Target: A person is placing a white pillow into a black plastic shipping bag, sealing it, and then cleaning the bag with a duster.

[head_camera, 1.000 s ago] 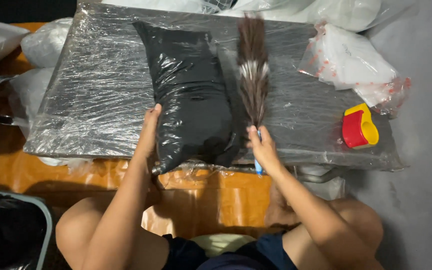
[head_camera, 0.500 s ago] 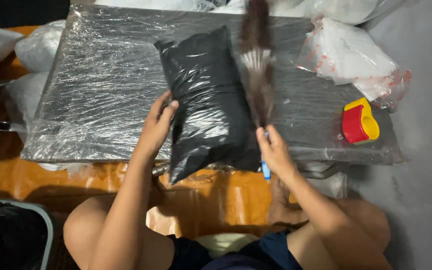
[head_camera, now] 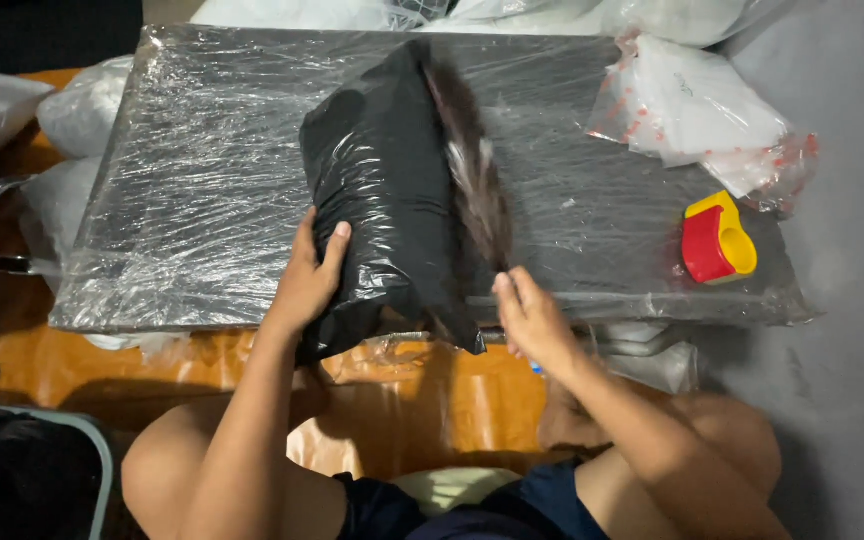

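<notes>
At near edge of film-wrapped bench: black plastic-wrapped pack, looks soft, light, slippery; best gripped at sides. Left hand curled on near left edge, arm reaching up from below. Right hand closed round feather duster handle, feathers laid across pack's right side.

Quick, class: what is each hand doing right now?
Left hand: gripping the black plastic-wrapped bag.
Right hand: closed on the brown feather duster.
</notes>
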